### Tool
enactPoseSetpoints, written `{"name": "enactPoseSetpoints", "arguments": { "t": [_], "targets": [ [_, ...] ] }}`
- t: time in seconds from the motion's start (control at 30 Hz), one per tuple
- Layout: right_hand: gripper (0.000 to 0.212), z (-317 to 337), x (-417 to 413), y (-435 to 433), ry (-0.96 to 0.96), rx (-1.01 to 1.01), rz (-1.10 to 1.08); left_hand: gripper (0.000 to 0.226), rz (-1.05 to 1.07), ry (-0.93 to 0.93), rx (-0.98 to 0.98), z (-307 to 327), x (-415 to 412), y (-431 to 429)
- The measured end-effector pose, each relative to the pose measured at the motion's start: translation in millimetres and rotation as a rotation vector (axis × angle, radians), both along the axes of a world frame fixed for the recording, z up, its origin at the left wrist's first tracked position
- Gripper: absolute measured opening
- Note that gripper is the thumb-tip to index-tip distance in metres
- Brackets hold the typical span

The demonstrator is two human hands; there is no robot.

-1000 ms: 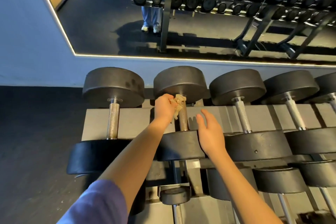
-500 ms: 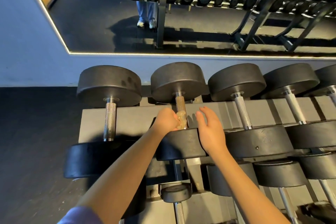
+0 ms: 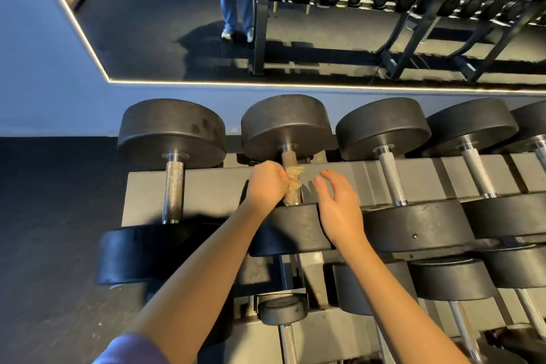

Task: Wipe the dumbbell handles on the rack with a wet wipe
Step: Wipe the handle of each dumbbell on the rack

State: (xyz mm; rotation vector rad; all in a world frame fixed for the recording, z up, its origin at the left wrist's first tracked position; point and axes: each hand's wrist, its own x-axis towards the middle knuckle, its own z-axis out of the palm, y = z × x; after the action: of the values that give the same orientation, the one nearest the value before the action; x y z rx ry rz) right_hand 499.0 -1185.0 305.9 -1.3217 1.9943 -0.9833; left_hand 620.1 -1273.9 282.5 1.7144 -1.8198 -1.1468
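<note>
Left grip (image 3: 267, 183) is curled tight round a crumpled beige wet wipe (image 3: 294, 183), holding it against the knurled handle (image 3: 288, 158) of the second dumbbell from the left end of the rack (image 3: 212, 189). The leftmost dumbbell's handle (image 3: 172, 186) beside it is uncovered. The wipe wraps the middle of the handle, with knurling showing above it toward the far head. Right grip (image 3: 336, 207) holds nothing. Its fingers are loosely spread and slightly bent, just right of the wiped handle and above the near head (image 3: 295, 230) of the same dumbbell; whether it touches that head I cannot tell. Further right on the top tier, the third dumbbell (image 3: 391, 177) and the fourth dumbbell (image 3: 475, 174) lie parallel, handles uncovered. A smaller dumbbell (image 3: 283, 309) sits on the lower tier between the forearms. Behind the rack's far edge a wall mirror (image 3: 295, 53) reflects another rack of dumbbells.
</note>
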Motion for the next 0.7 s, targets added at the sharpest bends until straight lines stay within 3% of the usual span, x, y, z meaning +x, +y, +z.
{"name": "enactPoseSetpoints", "arguments": {
  "t": [0.13,0.27,0.4,0.47,0.6,0.7],
  "targets": [
    [0.042,2,-2,1,0.032,-0.004,0.083,0.005,-0.073,0.026,0.083,10,9,8],
    [0.047,10,-10,-13,-0.056,-0.041,0.270,0.013,0.040,0.274,0.078,25,6,13],
    [0.028,14,-14,-36,-0.015,-0.107,0.314,0.016,0.093,0.421,0.131,35,4,10],
    [0.015,14,-16,-45,0.001,-0.180,0.248,0.017,0.073,0.365,0.076,43,7,11],
    [0.019,10,-17,-73,0.061,-0.209,0.119,0.032,0.123,0.036,-0.420,62,19,9],
    [0.023,-5,-11,-89,0.216,-0.112,0.227,0.044,0.056,-0.083,-0.462,62,23,-4]
  ]
}}
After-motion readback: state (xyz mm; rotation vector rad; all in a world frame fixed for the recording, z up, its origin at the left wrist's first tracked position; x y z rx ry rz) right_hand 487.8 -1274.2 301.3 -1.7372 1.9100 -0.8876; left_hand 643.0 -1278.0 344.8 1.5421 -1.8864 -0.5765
